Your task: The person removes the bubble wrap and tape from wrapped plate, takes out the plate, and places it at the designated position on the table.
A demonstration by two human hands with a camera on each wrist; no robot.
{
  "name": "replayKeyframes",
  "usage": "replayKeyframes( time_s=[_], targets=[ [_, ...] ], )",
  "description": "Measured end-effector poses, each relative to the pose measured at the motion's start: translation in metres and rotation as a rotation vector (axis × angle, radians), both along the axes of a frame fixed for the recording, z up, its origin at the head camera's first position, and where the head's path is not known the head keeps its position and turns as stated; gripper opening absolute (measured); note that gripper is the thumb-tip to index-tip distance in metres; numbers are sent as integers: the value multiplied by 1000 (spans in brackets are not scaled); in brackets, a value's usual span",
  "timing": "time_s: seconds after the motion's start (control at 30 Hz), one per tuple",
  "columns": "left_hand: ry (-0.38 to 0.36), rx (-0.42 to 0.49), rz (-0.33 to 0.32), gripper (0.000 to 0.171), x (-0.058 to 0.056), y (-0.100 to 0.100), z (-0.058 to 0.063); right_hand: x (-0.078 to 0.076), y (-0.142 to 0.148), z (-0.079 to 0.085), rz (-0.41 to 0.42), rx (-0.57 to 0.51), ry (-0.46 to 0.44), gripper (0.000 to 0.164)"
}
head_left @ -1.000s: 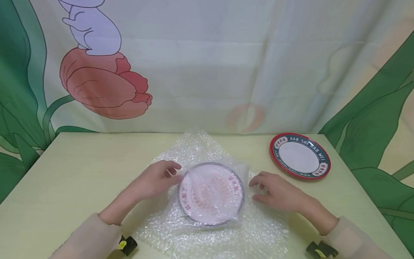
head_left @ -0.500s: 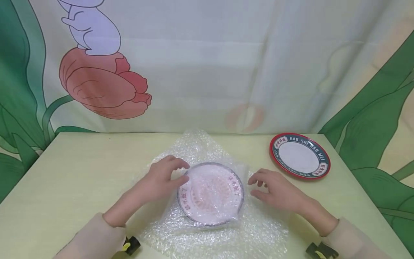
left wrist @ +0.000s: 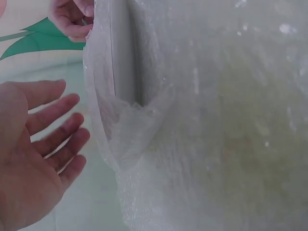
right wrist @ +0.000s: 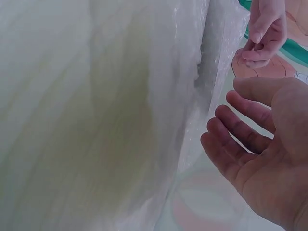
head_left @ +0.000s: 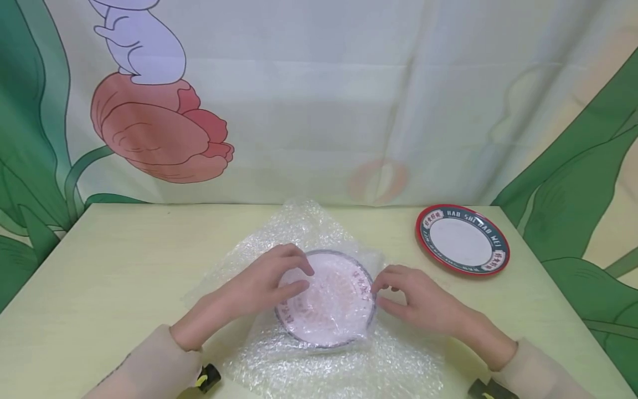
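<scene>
A round plate (head_left: 331, 310) with a dark rim and red printing lies in the middle of the table, inside clear plastic wrapping. Under it spreads a large sheet of bubble wrap (head_left: 309, 374). My left hand (head_left: 259, 282) hovers over the plate's left side, thumb and fingers apart, holding nothing. On the other side, the fingertips of my right hand (head_left: 423, 296) are right at the plate's right rim, with nothing gripped. Both wrist views show relaxed, spread fingers beside the wrapping; the plate's pale side (left wrist: 124, 53) shows in the left one.
A second plate (head_left: 461, 241), white with a green band and red rim, sits unwrapped at the back right of the pale table (head_left: 124, 260). Behind the table hangs a printed cloth (head_left: 309, 111) with a flower and leaves.
My left hand has moved right, from beside the wrapped plate to over its left part. My right hand has shifted slightly left to the rim. Both plates have stayed put.
</scene>
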State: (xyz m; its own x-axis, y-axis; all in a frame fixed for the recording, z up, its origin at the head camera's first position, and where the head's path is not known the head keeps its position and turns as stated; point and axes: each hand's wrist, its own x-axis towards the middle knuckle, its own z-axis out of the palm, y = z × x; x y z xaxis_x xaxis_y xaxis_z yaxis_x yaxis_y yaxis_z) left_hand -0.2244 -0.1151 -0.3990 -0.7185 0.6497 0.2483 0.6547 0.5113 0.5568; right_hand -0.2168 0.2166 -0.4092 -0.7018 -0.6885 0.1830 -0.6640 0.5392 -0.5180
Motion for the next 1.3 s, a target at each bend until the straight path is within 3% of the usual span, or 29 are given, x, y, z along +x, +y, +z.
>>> replayKeyframes(
  time_s=[0.2, 0.53, 1.0, 1.3],
  targets=[
    [56, -61, -176, 12, 2, 8, 1, 5, -4, 1, 19, 23, 29, 13],
    [190, -131, -366, 14, 3, 26, 0, 10, -10, -2, 103, 5, 80, 15],
    [249, -192, -383, 15, 4, 29, -2, 12, -14, -4, 167, 40, 83, 16],
    [184, -213, -382, 23, 8, 31, 0, 11, -13, -6, 207, 48, 109, 14]
  ],
)
